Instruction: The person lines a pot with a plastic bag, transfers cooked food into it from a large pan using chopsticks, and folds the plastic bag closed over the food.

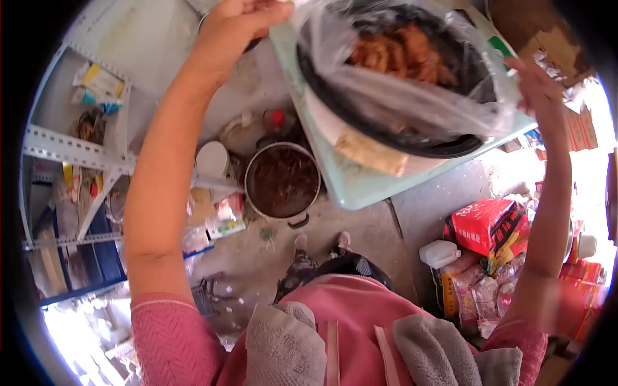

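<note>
A clear plastic bag (412, 96) lines a black basin (386, 132) on the pale green table (360, 190). Reddish-brown food pieces (405, 55) lie inside the bag. My left hand (241, 29) is at the table's upper left, its fingers closed at the bag's edge, which is partly cut off by the top of the view. On the basin's right side, my right hand (541, 90) is beside the bag. Its fingers look apart, slightly blurred, and I cannot tell whether they touch the plastic. A yellowish block (371, 154) sits at the table's front, below the basin.
A metal pot (283, 180) of dark reddish contents stands on the floor left of the table, near a white bucket (214, 159). White metal shelving (80, 149) runs along the left. Red packages (486, 225) and a white plastic jug (440, 254) are piled at right.
</note>
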`<action>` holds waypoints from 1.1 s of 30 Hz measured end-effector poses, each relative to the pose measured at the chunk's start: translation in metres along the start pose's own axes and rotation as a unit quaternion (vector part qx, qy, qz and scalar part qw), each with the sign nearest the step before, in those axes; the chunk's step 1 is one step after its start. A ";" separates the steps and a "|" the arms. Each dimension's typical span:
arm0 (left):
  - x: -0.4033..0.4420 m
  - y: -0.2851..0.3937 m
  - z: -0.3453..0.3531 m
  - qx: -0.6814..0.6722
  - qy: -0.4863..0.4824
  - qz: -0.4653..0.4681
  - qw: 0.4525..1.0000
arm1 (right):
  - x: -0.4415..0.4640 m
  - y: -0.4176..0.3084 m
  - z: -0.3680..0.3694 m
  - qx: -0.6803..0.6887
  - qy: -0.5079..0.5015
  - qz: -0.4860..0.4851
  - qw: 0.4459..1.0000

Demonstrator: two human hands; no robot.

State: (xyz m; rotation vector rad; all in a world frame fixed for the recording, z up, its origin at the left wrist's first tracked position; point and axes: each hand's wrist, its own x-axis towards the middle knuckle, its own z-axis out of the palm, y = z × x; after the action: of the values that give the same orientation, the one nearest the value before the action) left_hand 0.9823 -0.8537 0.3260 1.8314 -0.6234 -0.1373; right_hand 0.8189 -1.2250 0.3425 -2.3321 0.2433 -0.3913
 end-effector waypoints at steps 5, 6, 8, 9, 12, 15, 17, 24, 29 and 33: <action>-0.107 -0.053 -0.030 -0.079 0.205 -0.063 0.973 | -0.073 0.041 -0.033 0.146 0.074 0.092 0.982; -0.134 -0.077 -0.032 -0.125 0.225 -0.105 0.960 | -0.093 0.045 -0.024 0.168 0.159 0.099 0.968; -0.195 -0.126 -0.039 -0.134 0.190 -0.216 0.948 | -0.135 0.081 -0.033 0.253 0.142 0.111 0.951; -0.226 -0.148 -0.037 -0.143 0.193 -0.254 0.937 | -0.155 0.094 -0.032 0.270 0.149 0.130 0.942; -0.322 -0.223 -0.044 -0.136 0.095 -0.338 0.926 | -0.215 0.102 -0.009 0.262 0.277 0.263 0.886; -0.412 -0.261 -0.038 -0.146 0.038 -0.443 0.884 | -0.286 0.100 0.024 0.354 0.266 0.244 0.863; -0.465 -0.274 -0.043 -0.123 -0.039 -0.475 0.871 | -0.322 0.071 0.060 0.374 0.342 0.255 0.824; -0.596 -0.327 -0.100 0.028 -0.203 -0.474 0.856 | -0.417 0.002 0.216 0.318 0.331 0.389 0.799; -0.658 -0.354 -0.101 -0.010 -0.218 -0.523 0.824 | -0.381 -0.040 0.378 0.360 0.172 0.493 0.773; -0.717 -0.382 -0.081 -0.094 -0.226 -0.550 0.799 | -0.340 -0.004 0.490 0.325 0.097 0.395 0.854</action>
State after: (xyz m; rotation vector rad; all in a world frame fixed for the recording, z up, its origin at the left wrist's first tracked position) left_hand 0.5354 -0.3570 -0.1437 1.7477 0.2345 -1.3913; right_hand 0.6725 -0.8062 -0.0560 -1.3634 0.9647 -0.2316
